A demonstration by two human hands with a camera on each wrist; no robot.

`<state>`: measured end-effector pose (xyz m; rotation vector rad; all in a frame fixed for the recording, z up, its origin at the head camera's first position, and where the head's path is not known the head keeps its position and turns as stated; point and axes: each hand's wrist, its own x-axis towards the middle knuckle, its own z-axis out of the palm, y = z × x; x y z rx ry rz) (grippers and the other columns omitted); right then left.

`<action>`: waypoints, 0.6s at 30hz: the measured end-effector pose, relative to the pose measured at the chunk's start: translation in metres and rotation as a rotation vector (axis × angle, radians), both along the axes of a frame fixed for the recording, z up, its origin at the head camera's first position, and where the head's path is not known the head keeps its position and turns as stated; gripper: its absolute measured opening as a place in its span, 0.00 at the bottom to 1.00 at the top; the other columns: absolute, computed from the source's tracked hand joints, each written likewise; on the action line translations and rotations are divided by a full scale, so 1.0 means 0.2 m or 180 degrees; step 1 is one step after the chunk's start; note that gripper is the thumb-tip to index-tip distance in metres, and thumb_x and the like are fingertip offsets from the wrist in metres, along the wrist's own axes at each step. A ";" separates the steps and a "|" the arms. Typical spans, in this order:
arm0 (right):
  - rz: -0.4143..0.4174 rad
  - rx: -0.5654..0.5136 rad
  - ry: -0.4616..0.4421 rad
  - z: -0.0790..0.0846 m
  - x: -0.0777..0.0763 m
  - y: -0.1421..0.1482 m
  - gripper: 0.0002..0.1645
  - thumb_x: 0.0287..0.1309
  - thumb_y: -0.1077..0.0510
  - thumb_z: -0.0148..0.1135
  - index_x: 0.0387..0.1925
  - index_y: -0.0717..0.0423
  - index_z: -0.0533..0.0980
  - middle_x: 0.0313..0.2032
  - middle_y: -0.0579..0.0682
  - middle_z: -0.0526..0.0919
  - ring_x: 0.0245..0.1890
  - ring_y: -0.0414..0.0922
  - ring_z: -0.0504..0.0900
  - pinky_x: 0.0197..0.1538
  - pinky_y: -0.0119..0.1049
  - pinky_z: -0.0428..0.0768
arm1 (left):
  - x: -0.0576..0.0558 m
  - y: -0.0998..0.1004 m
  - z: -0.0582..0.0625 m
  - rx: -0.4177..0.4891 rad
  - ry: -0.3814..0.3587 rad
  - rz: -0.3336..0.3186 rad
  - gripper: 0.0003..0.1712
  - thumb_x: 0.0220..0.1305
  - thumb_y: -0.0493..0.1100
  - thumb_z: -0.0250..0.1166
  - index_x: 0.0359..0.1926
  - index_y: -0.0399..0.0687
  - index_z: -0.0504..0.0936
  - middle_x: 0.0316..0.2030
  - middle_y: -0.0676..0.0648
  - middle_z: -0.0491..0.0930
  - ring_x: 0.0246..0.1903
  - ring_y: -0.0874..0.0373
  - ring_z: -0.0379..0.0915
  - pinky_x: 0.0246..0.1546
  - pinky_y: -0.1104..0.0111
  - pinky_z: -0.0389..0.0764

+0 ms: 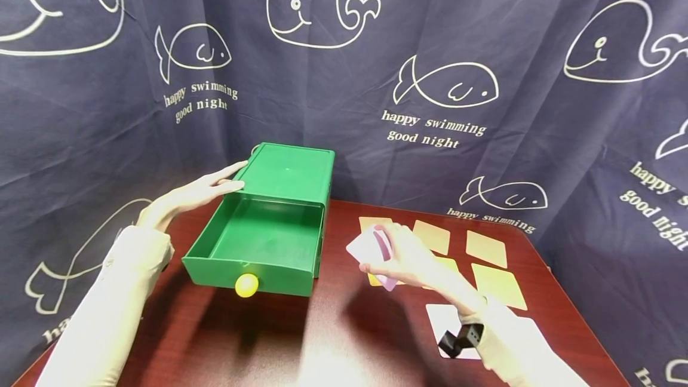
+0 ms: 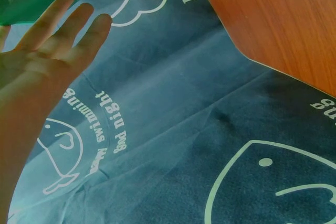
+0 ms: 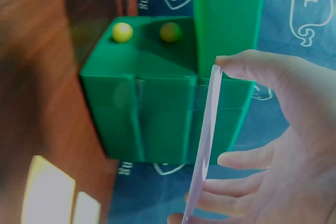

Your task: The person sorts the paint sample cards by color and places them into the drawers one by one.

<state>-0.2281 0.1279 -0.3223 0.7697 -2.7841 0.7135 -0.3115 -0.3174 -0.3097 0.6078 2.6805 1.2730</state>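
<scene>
A green drawer cabinet stands on the table, its top drawer pulled out, with a yellow knob on the front. No contents show in that drawer. My left hand rests its extended fingers at the cabinet's upper left edge; in the left wrist view the fingers look spread. To the drawer's right, above the table, my right hand holds a pale purple card. The right wrist view shows that card edge-on, slightly bowed between thumb and fingers. Whether it is a single sheet I cannot tell.
Cream cards and yellow cards lie in rows on the right of the reddish-brown table. A whitish card lies partly under my right wrist. Lower yellow knobs show in the right wrist view. A dark printed curtain surrounds the table.
</scene>
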 end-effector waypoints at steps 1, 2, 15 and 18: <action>0.0045 -0.0012 0.0003 0.02 -0.01 -0.01 0.42 0.41 0.43 0.75 0.56 0.58 0.72 0.40 0.52 0.80 0.38 0.45 0.75 0.35 0.33 0.75 | 0.00 0.00 0.00 0.0000 -0.0001 0.0005 0.38 0.73 0.55 0.51 0.76 0.65 0.45 0.65 0.40 0.70 0.56 0.73 0.68 0.64 0.69 0.63; 0.0091 -0.0045 -0.0008 0.05 -0.02 -0.02 0.42 0.41 0.44 0.75 0.56 0.59 0.72 0.41 0.53 0.80 0.39 0.45 0.75 0.36 0.33 0.76 | 0.00 0.00 0.00 0.0001 -0.0001 0.0007 0.38 0.73 0.55 0.51 0.76 0.65 0.45 0.65 0.40 0.70 0.56 0.73 0.68 0.65 0.66 0.63; 0.0268 0.0152 0.0087 0.29 -0.07 -0.19 0.45 0.43 0.39 0.71 0.61 0.52 0.69 0.44 0.49 0.79 0.44 0.47 0.75 0.45 0.40 0.76 | -0.01 0.00 0.00 0.0001 0.0023 0.0015 0.38 0.73 0.55 0.51 0.77 0.63 0.44 0.66 0.39 0.68 0.64 0.47 0.64 0.69 0.52 0.58; 0.0295 0.0171 0.0102 0.34 -0.06 -0.23 0.44 0.43 0.37 0.71 0.61 0.49 0.69 0.44 0.47 0.78 0.45 0.45 0.74 0.46 0.40 0.76 | -0.01 0.00 0.00 -0.0002 0.0033 0.0019 0.38 0.73 0.54 0.51 0.77 0.63 0.44 0.67 0.38 0.67 0.65 0.45 0.63 0.69 0.52 0.58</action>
